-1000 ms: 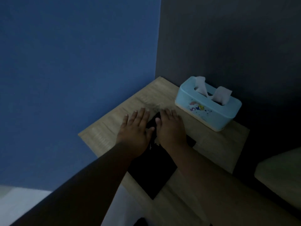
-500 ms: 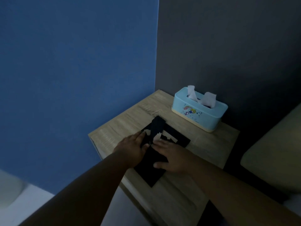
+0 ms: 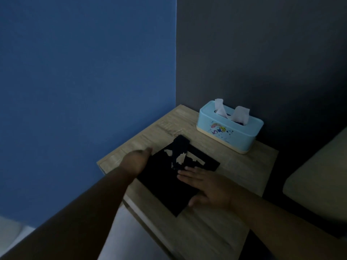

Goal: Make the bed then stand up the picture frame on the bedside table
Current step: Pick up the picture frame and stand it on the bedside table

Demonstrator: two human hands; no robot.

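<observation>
**Bedside worktop: frame lying flat, both hands at its edges**

Item 1. Picture frame (image 3: 169,181): black, lying back-up and flat on the wooden worktop (image 3: 234,166), roughly central, turned corner-on to the worktop's edges. Its dark fold-out stand (image 3: 180,145) points toward the far corner where the two walls meet. Pale patches show around the base of the stand; what they are cannot be told in the dim light.

Item 2. Left hand (image 3: 137,162): at the frame's left edge, near the worktop's left edge. Fingers extended toward the frame's far-left side, touching or just over its border; whether they curl under it cannot be told. Grip apart, closed on nothing visible.

Item 3. Right hand (image 3: 208,186): palm down, fingers spread flat on the frame's right portion, thumb by the frame's near-right edge. Grip apart, pressing rather than clasping.

Item 4. Tissue box (image 3: 230,127): light blue with a cream base and a small printed motif, white tissues standing out of its top slot. Stands at the worktop's far right edge against the dark grey wall (image 3: 262,53), well apart from the frame.

Item 5. Surroundings: blue wall (image 3: 84,81) along the worktop's left edge; a pale cushioned surface (image 3: 319,181) beyond the right edge.
</observation>
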